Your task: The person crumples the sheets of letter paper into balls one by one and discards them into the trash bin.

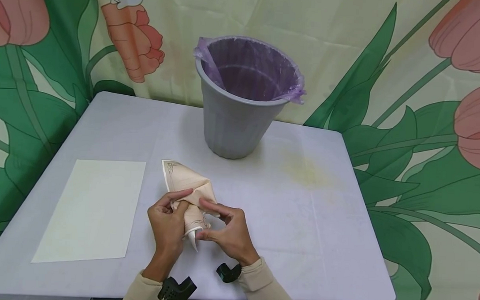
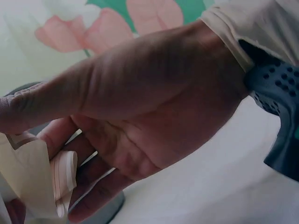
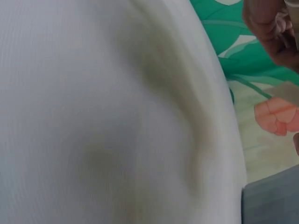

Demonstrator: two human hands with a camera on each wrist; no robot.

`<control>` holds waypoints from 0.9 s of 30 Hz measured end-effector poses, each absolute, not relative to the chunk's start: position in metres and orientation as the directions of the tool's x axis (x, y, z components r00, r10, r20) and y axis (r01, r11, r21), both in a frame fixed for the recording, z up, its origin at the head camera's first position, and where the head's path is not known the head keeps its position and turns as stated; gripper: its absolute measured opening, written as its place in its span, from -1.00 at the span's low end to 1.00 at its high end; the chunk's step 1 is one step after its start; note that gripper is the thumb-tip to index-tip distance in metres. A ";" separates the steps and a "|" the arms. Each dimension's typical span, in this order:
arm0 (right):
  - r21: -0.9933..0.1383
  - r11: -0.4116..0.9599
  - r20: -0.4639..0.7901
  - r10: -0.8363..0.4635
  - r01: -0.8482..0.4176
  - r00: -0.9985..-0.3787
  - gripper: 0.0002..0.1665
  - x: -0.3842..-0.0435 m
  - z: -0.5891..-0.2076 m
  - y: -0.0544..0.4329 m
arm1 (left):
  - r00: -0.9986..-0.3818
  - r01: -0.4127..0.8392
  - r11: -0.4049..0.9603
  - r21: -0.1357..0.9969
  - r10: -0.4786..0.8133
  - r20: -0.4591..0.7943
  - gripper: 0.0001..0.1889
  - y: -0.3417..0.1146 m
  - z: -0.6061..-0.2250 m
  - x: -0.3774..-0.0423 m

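A cream sheet of paper with a printed scroll border is folded and curled above the front middle of the table. My left hand pinches its left side between thumb and fingers. On the other side, my right hand holds the paper's lower right part, thumb below and fingers above. A narrow pointed end of the paper sticks out downward between the hands. The left wrist view shows the left hand large, with curled paper layers at its fingers. Most of the paper is outside the right wrist view.
Behind the hands stands a grey bin lined with a purple plastic bag. A plain white sheet lies flat at the left on the white tablecloth. A flower-printed curtain hangs round the table.
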State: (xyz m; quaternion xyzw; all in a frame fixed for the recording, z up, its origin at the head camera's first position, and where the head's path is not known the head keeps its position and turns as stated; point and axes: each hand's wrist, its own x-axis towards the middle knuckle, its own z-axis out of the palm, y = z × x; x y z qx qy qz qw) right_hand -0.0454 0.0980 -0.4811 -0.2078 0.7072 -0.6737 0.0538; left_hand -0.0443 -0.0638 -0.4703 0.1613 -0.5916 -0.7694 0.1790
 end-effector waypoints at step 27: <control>-0.964 -0.163 0.246 -0.255 -0.209 -0.935 -0.71 -0.050 -0.479 0.102 | -0.956 0.262 0.023 0.965 -0.131 0.262 -0.20 -0.080 -0.474 -0.036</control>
